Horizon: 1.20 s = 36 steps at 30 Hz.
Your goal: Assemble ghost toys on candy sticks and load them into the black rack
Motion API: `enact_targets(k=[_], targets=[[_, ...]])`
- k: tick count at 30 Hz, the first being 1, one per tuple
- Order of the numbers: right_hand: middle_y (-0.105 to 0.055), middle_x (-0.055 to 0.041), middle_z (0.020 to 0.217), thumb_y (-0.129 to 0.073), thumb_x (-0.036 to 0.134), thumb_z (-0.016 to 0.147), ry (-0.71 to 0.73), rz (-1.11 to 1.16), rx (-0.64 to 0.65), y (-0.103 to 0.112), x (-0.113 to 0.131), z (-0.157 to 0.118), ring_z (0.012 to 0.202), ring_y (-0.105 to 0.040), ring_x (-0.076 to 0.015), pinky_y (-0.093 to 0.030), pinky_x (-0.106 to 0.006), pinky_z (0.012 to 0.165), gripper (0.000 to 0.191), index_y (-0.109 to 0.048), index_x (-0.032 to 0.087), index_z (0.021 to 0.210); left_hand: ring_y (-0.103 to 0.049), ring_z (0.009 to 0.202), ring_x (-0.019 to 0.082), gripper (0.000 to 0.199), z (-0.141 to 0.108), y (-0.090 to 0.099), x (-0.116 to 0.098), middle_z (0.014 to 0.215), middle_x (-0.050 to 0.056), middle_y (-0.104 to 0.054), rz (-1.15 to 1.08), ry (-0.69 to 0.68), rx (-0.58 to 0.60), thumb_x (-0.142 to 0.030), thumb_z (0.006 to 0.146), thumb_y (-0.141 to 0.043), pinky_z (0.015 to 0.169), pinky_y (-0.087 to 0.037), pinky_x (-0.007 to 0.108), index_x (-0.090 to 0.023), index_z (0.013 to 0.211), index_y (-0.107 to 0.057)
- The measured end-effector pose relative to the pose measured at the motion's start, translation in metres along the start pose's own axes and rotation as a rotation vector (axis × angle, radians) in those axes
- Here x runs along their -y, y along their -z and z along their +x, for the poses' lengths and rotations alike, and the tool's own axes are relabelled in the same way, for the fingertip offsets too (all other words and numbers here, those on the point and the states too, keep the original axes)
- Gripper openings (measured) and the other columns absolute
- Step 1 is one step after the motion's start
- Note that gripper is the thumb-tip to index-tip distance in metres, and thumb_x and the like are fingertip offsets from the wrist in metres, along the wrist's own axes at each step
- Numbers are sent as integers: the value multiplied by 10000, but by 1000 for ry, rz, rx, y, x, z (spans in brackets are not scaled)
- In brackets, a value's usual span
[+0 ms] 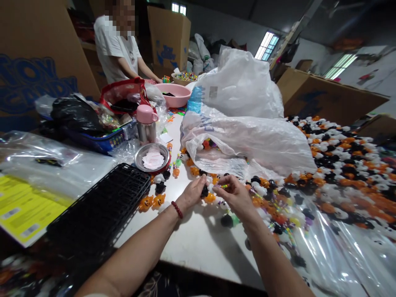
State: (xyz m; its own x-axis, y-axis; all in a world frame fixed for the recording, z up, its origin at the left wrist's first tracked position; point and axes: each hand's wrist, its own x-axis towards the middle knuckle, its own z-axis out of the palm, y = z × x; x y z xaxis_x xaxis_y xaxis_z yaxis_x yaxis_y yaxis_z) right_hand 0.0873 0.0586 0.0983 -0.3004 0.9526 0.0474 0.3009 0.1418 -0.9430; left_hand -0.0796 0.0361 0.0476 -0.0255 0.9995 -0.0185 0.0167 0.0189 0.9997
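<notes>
My left hand (192, 194), a dark red bead bracelet (177, 209) on its wrist, is closed in a pinch at small white and black toy figures. What sits between its fingertips is too small to make out. Facing it, my right hand (236, 197) pinches a thin tube of coloured candy (222, 187) between thumb and fingers. Below the hands lie an orange pumpkin figure (210, 198) and a black figure (227, 221). More orange figures (159, 201) stand left of my left hand, beside a black plastic tray (102, 206).
A large white plastic bag (256, 140) with toys in its mouth lies beyond my hands. Toy figures are heaped (346, 165) on the right. A metal dish of paper slips (168, 159), a pink-lidded flask (146, 123) and a pink basin (176, 95) stand left. A co-worker (116, 53) stands behind.
</notes>
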Motion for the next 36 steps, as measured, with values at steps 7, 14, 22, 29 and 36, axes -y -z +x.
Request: enact_targets(k=[7, 14, 22, 29, 36], targets=[[-642, 11, 693, -811, 452, 684, -143, 149, 154, 0, 0, 3, 627, -569, -125, -438, -253, 603, 345, -625, 187, 805, -463, 595, 135, 607, -3, -1, -1, 638, -21, -487, 3, 35, 32, -718, 905, -265, 569, -387, 253, -189, 824, -553], [-644, 16, 621, -867, 438, 596, -252, 255, 170, -7, -13, -6, 580, -555, -115, -417, -246, 590, 388, -637, 177, 770, -477, 656, 149, 497, -4, -2, 0, 694, 0, -550, 330, -208, 121, -558, 972, -295, 644, -358, 282, -190, 794, -579], [-639, 4, 632, -812, 474, 664, -194, 245, 121, -11, -16, -19, 571, -551, -122, -426, -249, 568, 371, -631, 178, 795, -512, 634, 154, 619, -5, -9, 1, 631, 13, -584, 152, -70, 76, -638, 956, -255, 636, -390, 286, -176, 697, -576], [-617, -8, 690, -687, 476, 790, 17, 21, 42, -16, -18, -24, 616, -565, -140, -450, -255, 571, 294, -642, 186, 799, -501, 623, 148, 599, -9, -25, 14, 653, 8, -565, 137, -68, -37, -627, 968, -229, 612, -376, 282, -186, 738, -563], [-652, -133, 1002, -576, 452, 848, 293, -578, -527, 63, -28, 3, 978, -607, -297, -474, -502, 904, 341, -674, 166, 1006, -560, 788, 155, 294, -10, -14, -3, 859, 15, -603, 622, -345, -112, -405, 1005, -373, 737, -429, 281, -212, 915, -576]])
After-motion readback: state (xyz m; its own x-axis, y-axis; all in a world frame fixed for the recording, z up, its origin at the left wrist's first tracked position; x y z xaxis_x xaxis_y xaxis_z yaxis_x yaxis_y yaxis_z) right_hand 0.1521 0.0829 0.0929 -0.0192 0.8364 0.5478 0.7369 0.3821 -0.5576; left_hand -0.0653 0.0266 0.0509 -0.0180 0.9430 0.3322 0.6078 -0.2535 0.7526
